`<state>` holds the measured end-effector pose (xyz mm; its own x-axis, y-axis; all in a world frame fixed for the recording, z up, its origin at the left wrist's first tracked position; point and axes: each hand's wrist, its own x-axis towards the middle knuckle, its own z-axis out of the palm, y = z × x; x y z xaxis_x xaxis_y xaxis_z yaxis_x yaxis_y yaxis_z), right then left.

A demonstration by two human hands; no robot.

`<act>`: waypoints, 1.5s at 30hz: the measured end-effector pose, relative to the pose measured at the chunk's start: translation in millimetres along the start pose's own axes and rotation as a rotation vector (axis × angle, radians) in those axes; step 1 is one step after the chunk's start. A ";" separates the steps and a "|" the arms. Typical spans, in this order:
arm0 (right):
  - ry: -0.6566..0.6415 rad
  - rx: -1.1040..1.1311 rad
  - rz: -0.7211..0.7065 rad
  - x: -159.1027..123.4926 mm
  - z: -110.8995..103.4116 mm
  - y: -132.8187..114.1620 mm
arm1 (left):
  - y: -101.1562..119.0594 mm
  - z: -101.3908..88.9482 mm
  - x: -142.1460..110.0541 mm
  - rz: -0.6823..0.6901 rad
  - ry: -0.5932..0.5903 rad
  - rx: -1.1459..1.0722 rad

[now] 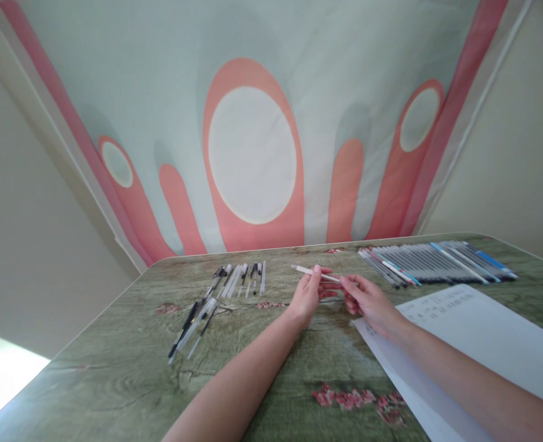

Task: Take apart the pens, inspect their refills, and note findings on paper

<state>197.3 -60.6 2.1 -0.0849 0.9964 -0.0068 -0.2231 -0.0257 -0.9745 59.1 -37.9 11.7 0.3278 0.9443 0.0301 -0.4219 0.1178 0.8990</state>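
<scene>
Above the middle of the table, a slim white pen (pixel 304 270) is held between both hands, tilted slightly down to the right. My left hand (pixel 306 296) pinches its barrel near the middle. At the pen's right end, the fingertips of my right hand (pixel 366 299) are closed on it. Under my right wrist lies a white sheet of paper (pixel 474 331) with rows of small handwritten marks near its upper edge. To the left, loose pen parts (pixel 234 282) rest in a short row, among them clear barrels and dark refills.
Nearer on the left is a scattered pile of black and clear pen pieces (pixel 193 322). A long row of assembled pens (pixel 419 264), mostly grey with some blue and white, lies at the back right. The wood-patterned table (pixel 128 393) meets a wall hanging (pixel 253 233) behind.
</scene>
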 end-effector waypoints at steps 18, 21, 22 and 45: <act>0.012 -0.344 -0.254 2.4 -4.4 7.2 | -2.7 -8.8 6.5 -0.126 0.081 -0.252; 0.012 -0.418 -0.277 -0.8 -3.2 3.1 | -2.9 -9.3 6.1 -0.118 0.063 -0.259; 0.017 -0.436 -0.284 -1.5 -3.1 2.3 | -3.0 -9.6 6.0 -0.116 0.063 -0.256; 0.001 -0.653 -0.350 -5.1 -5.5 1.0 | -2.3 -5.6 0.3 -0.125 -0.074 -0.114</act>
<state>202.9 -65.3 -0.1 -0.1138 0.9375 0.3289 0.3858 0.3468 -0.8549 55.4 -36.1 7.2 0.4428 0.8956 -0.0431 -0.4655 0.2707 0.8426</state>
